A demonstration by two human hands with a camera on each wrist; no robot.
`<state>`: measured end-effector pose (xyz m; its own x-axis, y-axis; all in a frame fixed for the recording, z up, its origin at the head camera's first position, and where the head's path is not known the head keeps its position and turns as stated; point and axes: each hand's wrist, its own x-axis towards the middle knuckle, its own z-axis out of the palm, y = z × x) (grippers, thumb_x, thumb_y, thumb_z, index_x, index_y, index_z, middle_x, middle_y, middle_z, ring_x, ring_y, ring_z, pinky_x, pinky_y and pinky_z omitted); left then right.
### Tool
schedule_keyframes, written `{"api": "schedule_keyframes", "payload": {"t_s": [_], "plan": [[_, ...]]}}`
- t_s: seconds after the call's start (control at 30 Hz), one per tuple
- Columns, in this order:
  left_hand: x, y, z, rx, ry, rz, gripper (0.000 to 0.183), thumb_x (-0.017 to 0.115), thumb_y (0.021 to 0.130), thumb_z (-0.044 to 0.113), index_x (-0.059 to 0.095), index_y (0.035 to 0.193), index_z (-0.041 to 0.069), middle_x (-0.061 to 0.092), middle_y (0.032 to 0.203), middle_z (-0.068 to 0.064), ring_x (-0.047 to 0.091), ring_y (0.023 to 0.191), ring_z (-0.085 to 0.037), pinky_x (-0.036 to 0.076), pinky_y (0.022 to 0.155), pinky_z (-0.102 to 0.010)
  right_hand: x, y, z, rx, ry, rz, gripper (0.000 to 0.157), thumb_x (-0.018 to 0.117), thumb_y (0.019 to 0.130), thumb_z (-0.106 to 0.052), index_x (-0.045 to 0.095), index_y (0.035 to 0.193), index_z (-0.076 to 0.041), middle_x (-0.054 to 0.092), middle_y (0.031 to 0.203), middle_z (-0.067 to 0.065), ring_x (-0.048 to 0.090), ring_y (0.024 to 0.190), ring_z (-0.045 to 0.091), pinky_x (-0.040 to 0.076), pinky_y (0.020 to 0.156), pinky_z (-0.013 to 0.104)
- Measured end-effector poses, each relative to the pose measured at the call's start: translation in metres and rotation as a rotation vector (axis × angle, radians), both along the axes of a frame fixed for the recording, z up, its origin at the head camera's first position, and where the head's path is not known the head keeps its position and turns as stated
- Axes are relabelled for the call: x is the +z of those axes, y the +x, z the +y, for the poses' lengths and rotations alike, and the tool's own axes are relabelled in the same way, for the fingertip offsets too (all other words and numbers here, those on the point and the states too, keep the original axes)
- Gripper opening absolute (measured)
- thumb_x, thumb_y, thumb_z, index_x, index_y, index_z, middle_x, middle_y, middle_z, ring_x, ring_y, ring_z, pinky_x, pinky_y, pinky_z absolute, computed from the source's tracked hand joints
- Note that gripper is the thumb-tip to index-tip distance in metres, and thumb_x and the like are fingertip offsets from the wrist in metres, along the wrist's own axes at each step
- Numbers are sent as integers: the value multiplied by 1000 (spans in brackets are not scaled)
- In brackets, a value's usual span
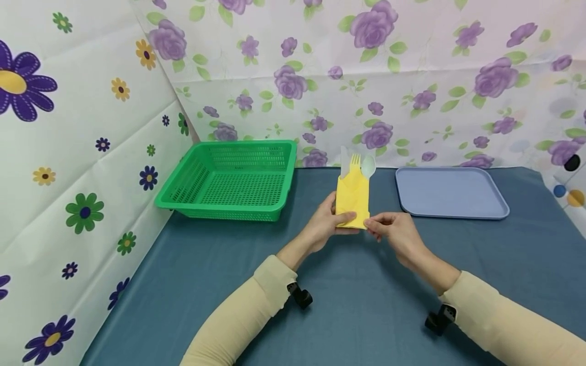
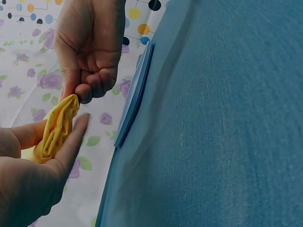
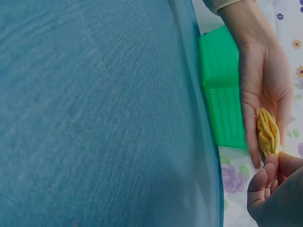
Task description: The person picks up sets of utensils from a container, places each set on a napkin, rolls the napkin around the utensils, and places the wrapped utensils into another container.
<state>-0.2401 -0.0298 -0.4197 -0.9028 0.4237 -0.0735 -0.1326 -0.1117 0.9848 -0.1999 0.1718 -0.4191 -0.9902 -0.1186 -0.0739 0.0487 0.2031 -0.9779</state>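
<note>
A folded yellow napkin (image 1: pixel 353 195) is held up over the table, with a white knife (image 1: pixel 344 161), a yellow fork (image 1: pixel 354 161) and a pale green spoon (image 1: pixel 368 165) sticking out of its top. My left hand (image 1: pixel 324 223) grips the napkin's lower left part, thumb in front and fingers behind. With thumb and forefinger, my right hand (image 1: pixel 397 233) pinches the bottom right corner. In the left wrist view the napkin's folded bottom edge (image 2: pixel 59 127) shows between both hands. The cutlery's lower ends are hidden inside the napkin.
A green perforated basket (image 1: pixel 224 208) stands at the back left of the blue-covered table (image 1: pixel 357 315). At the back right lies a blue-grey tray (image 1: pixel 450 193). Flowered sheets (image 1: pixel 256 56) hang behind and along the left side.
</note>
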Motion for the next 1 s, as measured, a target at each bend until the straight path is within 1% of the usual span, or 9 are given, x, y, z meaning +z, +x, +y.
{"api": "schedule_keyframes", "payload": {"t_s": [0.13,0.3,0.43,0.67,0.8,0.87,1.0], "plan": [[-1,0,-1,21,-14,-4,57,68,102,6,40,151,10,65,124,-17,72,108,-29,62,90,-43,2,-1,1,31,15,12,31,69,103,-19,71,109,12,69,84,7,62,80,29,58,72,39],[-3,0,-1,45,-20,10,56,69,101,6,42,150,10,65,126,-17,71,110,-30,61,91,-44,6,-3,2,40,22,23,34,70,103,-22,71,110,11,68,85,8,62,78,28,57,73,38],[-4,0,-1,37,-17,27,56,70,101,6,43,149,10,65,126,-18,71,110,-31,62,90,-44,8,-5,2,31,4,21,34,68,104,-21,70,110,12,69,86,8,62,79,24,58,74,37],[-2,0,-2,27,-6,29,55,70,100,3,44,149,8,66,125,-20,72,109,-32,62,89,-45,5,-6,5,50,16,60,32,67,105,-20,69,111,11,69,89,13,62,83,27,57,74,37],[0,1,-1,46,4,27,58,70,100,3,43,150,9,66,127,-20,72,110,-32,62,89,-45,3,-3,4,18,87,110,31,69,104,-23,68,107,8,67,88,18,61,78,29,56,69,35],[0,1,0,57,8,27,59,70,100,3,42,151,10,67,127,-20,72,110,-33,62,89,-45,3,0,3,-11,148,135,31,70,103,-26,70,104,6,66,87,18,61,78,32,55,67,33],[-2,1,2,76,4,36,59,71,99,3,44,151,10,67,125,-20,73,108,-33,62,88,-45,3,3,0,-53,251,186,31,69,104,-27,74,107,3,69,91,19,62,85,36,52,67,31]]}}
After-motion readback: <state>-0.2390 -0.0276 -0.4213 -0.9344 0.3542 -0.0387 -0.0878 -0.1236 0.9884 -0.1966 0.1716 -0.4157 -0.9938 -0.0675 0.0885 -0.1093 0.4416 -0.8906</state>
